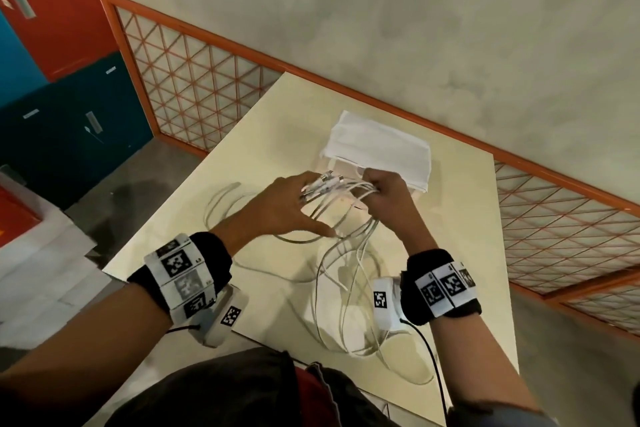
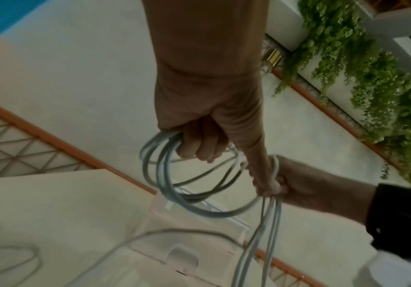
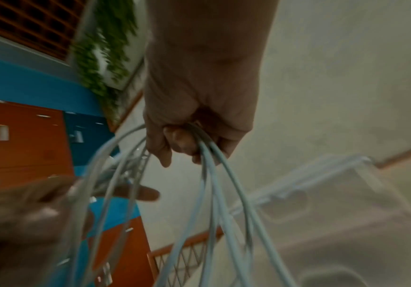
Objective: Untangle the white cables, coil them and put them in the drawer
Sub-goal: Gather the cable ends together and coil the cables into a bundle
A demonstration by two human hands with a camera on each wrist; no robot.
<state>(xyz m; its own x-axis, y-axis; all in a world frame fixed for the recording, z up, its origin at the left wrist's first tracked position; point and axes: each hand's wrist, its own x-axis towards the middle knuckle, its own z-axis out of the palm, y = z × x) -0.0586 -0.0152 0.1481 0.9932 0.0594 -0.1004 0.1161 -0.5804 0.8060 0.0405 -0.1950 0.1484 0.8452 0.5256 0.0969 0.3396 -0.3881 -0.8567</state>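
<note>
Several white cables (image 1: 346, 188) are bunched between my two hands above the cream table (image 1: 249, 135). My left hand (image 1: 284, 204) has its fingers curled through a coil of loops (image 2: 211, 214), with one finger stretched toward the other hand. My right hand (image 1: 384, 191) grips the strands (image 3: 235, 184) in a fist, and the rest hangs down in tangled loops onto the table's front. Just behind the hands stands the clear plastic drawer unit (image 2: 187, 242), with a folded white cloth (image 1: 381, 146) on top.
A loose cable loop (image 1: 214, 198) lies on the table to the left. An orange lattice railing (image 1: 194, 87) runs along the table's far side. Coloured lockers (image 1: 52, 45) stand at the left.
</note>
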